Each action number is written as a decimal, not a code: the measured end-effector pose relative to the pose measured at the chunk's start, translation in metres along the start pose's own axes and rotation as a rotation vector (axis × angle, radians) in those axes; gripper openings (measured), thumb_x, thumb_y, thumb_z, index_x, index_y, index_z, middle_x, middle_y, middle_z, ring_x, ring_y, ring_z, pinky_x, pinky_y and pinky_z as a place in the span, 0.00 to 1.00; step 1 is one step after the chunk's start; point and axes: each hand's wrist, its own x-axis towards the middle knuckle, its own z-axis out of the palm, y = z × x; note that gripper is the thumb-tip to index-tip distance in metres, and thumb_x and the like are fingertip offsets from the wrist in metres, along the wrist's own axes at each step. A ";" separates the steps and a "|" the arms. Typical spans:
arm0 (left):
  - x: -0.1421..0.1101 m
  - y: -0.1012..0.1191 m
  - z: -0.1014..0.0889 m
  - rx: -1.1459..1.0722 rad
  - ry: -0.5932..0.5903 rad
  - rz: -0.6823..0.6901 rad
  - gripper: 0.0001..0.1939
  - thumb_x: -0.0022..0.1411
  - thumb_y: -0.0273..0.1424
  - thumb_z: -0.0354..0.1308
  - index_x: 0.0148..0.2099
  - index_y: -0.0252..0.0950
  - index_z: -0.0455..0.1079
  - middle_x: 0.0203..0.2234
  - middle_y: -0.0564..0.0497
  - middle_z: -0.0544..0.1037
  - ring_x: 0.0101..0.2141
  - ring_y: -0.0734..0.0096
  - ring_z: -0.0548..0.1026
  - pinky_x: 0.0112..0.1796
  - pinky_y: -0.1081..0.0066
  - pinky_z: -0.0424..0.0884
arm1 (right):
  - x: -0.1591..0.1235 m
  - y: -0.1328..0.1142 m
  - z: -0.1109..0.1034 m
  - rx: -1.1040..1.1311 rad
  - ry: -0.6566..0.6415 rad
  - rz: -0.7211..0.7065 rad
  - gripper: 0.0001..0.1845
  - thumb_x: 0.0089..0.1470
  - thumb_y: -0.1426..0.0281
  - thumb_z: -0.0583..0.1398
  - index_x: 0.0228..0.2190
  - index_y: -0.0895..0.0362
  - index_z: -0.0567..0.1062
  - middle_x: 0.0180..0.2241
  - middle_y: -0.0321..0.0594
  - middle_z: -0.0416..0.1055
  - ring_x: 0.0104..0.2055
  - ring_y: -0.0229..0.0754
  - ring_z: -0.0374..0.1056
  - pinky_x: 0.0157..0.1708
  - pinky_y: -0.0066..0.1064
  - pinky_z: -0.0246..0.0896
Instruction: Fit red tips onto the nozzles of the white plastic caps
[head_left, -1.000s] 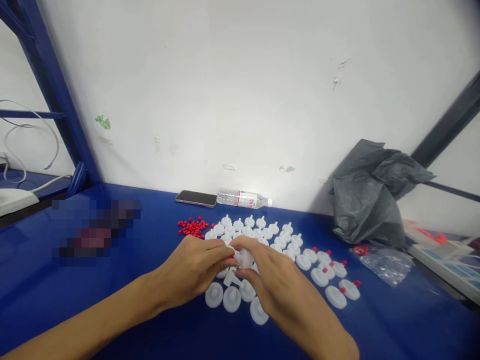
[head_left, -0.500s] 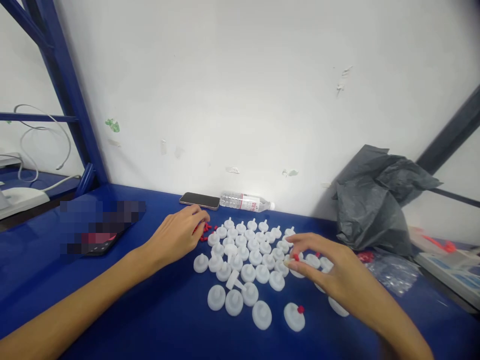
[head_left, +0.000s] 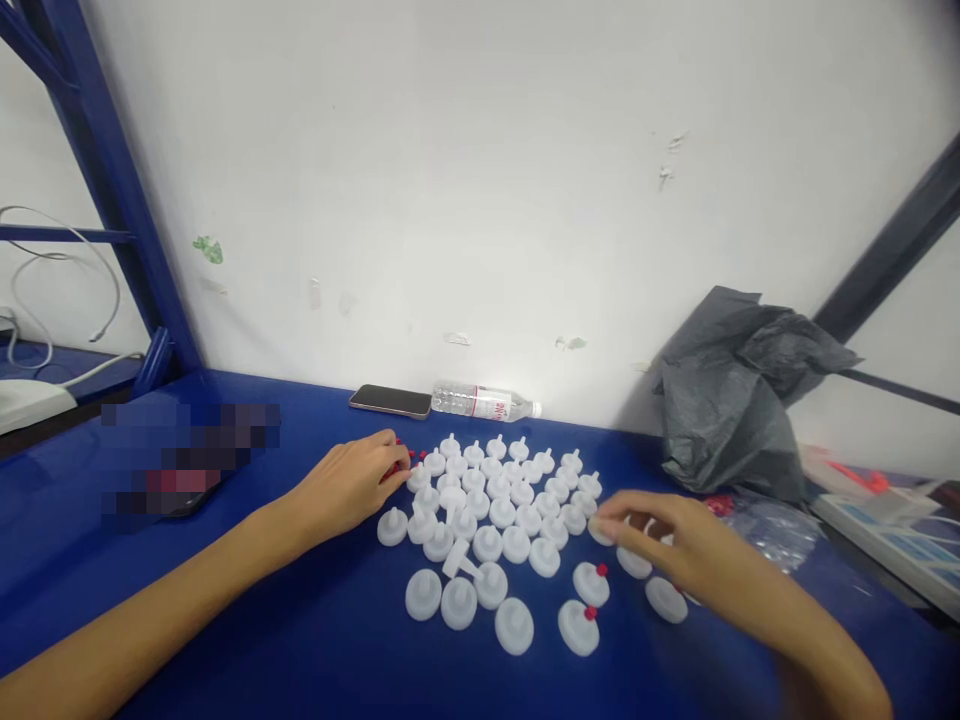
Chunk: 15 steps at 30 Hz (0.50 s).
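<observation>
Many white round plastic discs with a short nozzle (head_left: 487,544) lie in a cluster on the blue table (head_left: 300,630). My left hand (head_left: 351,485) rests at the cluster's far left edge, fingers curled and pinched among small red caps (head_left: 423,455); red shows between the fingertips. On the right, my right hand (head_left: 667,530) has thumb and fingers closed at the edge of a white disc (head_left: 600,532), partly covered by them. In front of it lie two white discs bearing red caps, one (head_left: 591,583) just behind the other (head_left: 578,628). More discs are partly hidden under my right hand.
A phone (head_left: 390,401) and a clear plastic bottle (head_left: 484,401) lie along the wall. To the right are a crumpled grey bag (head_left: 735,400), a clear plastic bag (head_left: 776,530) and a white device (head_left: 892,540). A blurred dark object lies at left.
A second disc with a red cap now lies at the front right. The red cap between my right fingers is gone, and they have closed at another disc. My left fingers have drawn together.
</observation>
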 end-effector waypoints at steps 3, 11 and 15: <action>0.000 0.000 0.001 0.015 -0.013 -0.004 0.13 0.70 0.35 0.47 0.39 0.41 0.72 0.39 0.51 0.74 0.34 0.68 0.75 0.32 0.70 0.64 | 0.006 0.014 -0.002 -0.093 0.185 0.018 0.15 0.59 0.54 0.57 0.38 0.48 0.80 0.40 0.36 0.79 0.43 0.48 0.73 0.45 0.37 0.64; 0.001 0.001 0.002 0.051 -0.039 -0.012 0.10 0.68 0.31 0.49 0.39 0.41 0.72 0.39 0.51 0.73 0.35 0.66 0.75 0.32 0.69 0.62 | 0.011 0.040 0.008 -0.191 0.175 0.104 0.15 0.53 0.59 0.60 0.38 0.50 0.83 0.40 0.41 0.81 0.44 0.53 0.74 0.47 0.40 0.66; 0.000 0.004 0.003 0.058 -0.034 -0.004 0.10 0.67 0.29 0.49 0.40 0.40 0.72 0.38 0.51 0.73 0.33 0.67 0.74 0.30 0.69 0.60 | 0.012 0.027 0.009 -0.201 0.058 0.135 0.13 0.52 0.61 0.60 0.34 0.52 0.82 0.38 0.42 0.81 0.45 0.54 0.74 0.43 0.39 0.66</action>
